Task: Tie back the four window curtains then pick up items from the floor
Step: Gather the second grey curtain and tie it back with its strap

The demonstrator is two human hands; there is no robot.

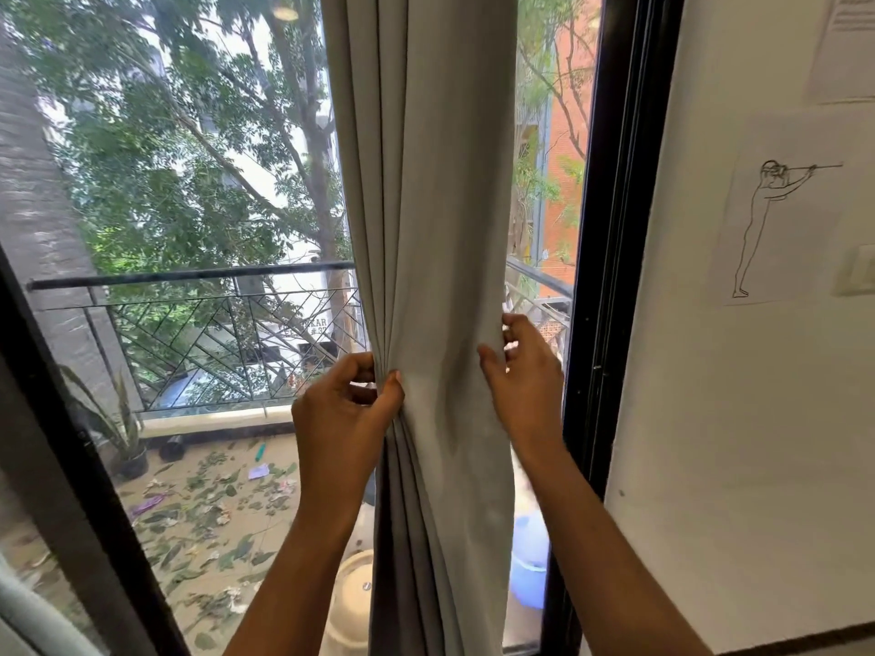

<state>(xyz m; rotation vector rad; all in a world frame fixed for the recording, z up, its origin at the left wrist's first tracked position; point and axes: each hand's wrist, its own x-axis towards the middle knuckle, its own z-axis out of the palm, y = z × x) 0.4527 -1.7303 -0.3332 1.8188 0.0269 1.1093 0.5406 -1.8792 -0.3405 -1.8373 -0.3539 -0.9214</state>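
Observation:
A pale grey curtain (426, 205) hangs in folds in front of the window, gathered into a narrow column. My left hand (341, 409) pinches the curtain's left folds between thumb and curled fingers at waist height. My right hand (521, 376) wraps around the curtain's right edge, thumb on the front and fingers curling behind the cloth. Both forearms reach up from the bottom of the view. No tie-back band is visible.
The black window frame (611, 229) stands just right of the curtain, then a white wall (734, 419) with a line drawing (776, 220). Through the glass lie a balcony railing (189, 277), a potted plant (123, 437) and a floor littered with leaves (208, 513).

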